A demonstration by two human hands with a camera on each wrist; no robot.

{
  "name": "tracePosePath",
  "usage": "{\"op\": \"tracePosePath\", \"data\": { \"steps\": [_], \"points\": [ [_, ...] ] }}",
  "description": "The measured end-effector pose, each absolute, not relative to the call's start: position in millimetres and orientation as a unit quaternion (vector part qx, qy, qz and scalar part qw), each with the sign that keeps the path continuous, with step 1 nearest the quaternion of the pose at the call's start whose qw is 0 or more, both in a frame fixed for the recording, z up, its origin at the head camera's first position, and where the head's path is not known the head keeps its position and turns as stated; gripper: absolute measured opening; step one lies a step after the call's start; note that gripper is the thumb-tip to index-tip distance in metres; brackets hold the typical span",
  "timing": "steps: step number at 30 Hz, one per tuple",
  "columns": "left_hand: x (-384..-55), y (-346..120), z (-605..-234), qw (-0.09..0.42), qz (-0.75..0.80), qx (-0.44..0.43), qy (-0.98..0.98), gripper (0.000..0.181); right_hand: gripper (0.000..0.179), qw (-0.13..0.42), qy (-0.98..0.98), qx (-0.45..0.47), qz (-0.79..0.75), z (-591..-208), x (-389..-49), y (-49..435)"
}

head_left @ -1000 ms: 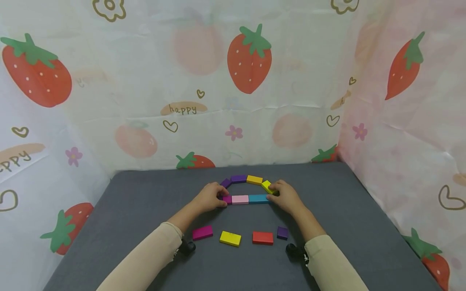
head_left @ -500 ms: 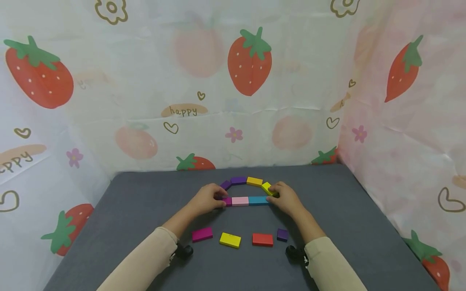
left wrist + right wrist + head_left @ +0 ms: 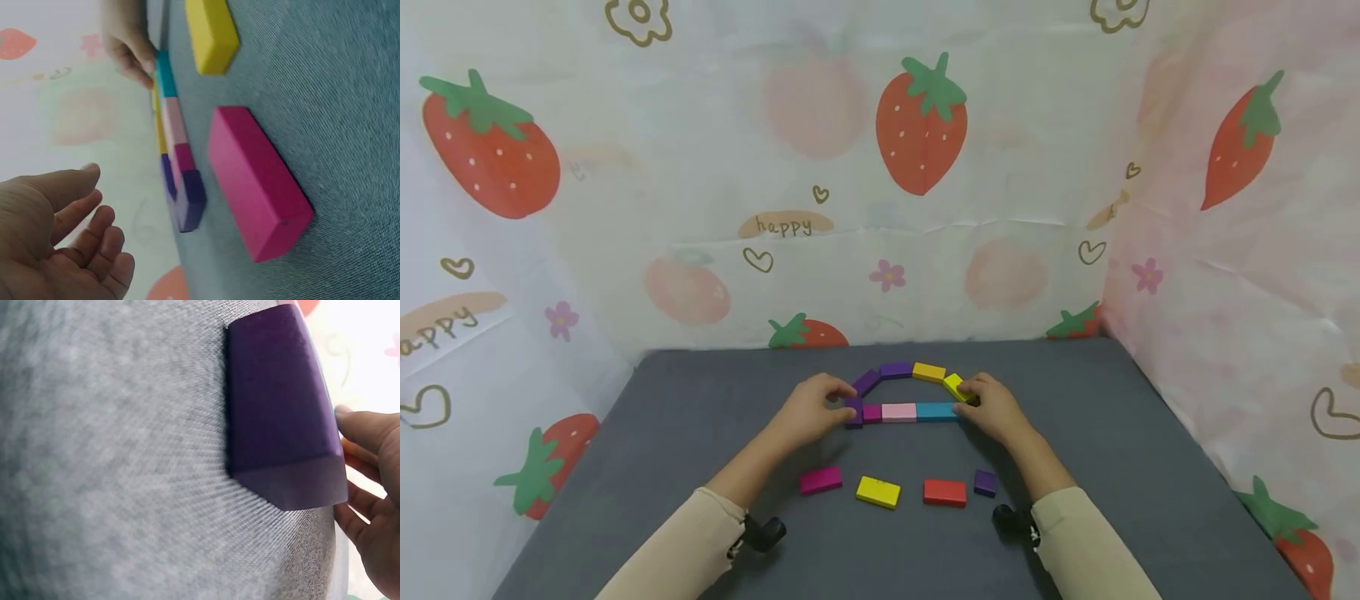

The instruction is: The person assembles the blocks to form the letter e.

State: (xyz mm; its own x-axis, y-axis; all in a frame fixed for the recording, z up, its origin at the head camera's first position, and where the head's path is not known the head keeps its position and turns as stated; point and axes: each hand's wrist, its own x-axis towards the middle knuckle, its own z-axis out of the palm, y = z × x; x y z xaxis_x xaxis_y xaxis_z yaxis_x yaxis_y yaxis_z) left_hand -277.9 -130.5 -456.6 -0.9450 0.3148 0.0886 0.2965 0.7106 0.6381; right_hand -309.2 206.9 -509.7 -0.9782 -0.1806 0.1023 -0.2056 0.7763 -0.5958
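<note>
A flat ring of coloured blocks lies on the table. Its near row has a short magenta block (image 3: pixel 872 413), a pink block (image 3: pixel 898 412) and a blue block (image 3: pixel 935 412). Purple blocks (image 3: pixel 896 370) and yellow blocks (image 3: pixel 929 372) curve behind it. My left hand (image 3: pixel 808 410) hovers at the left end with relaxed fingers, just off a purple block (image 3: pixel 191 200); a gap shows in the left wrist view. At the right end, my right hand (image 3: pixel 997 408) curls thumb and fingers round the blue block's end and the last yellow block; the part between them is hidden.
Nearer me lie a magenta block (image 3: pixel 821 480), a yellow block (image 3: pixel 877 492), a red block (image 3: pixel 944 492) and a small purple block (image 3: pixel 986 483). Strawberry-print cloth (image 3: pixel 850 292) walls the grey table (image 3: pixel 700 467) at the back and sides.
My left hand has let go of the purple block at the left end and drawn slightly left, uncovering it. The right hand stays where it was. The view has shifted a little.
</note>
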Motion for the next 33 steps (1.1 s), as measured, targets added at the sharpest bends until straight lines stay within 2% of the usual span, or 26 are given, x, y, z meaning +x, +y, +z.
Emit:
{"op": "tracePosePath", "data": {
  "steps": [9, 33],
  "points": [
    [-256.1, -137.4, -448.6, -0.006, 0.346, 0.16, 0.924, 0.026, 0.043, 0.02, -0.943, 0.103, 0.316, -509.1, -310.3, 206.8],
    [-208.9, -167.0, -482.0, -0.014, 0.369, 0.087, 0.925, 0.034, 0.043, 0.02, -0.943, 0.112, 0.314, -508.8, -309.0, 208.1]
  ]
}}
